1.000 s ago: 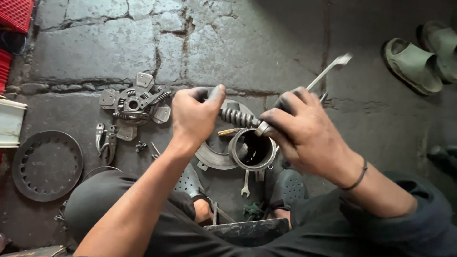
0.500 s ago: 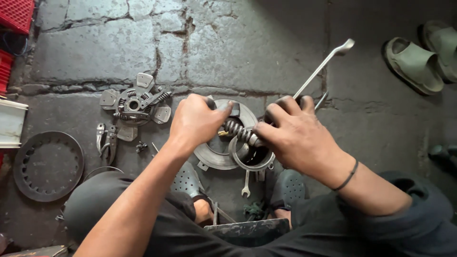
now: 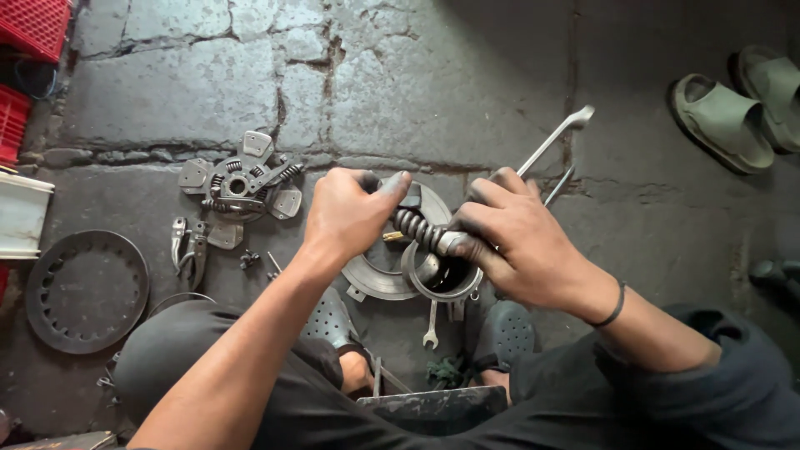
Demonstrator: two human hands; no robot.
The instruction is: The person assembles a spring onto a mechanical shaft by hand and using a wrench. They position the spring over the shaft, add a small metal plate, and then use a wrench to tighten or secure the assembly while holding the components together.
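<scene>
Steel coil spring btwn both hands' grip

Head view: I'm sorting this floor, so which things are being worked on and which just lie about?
In hand:
left hand and right hand on the coil spring
metal cup under it
round plate

Lying about:
clutch disc
pliers
perforated disc
sandals
small spanner

Dull grey ribbed coil spring
</scene>
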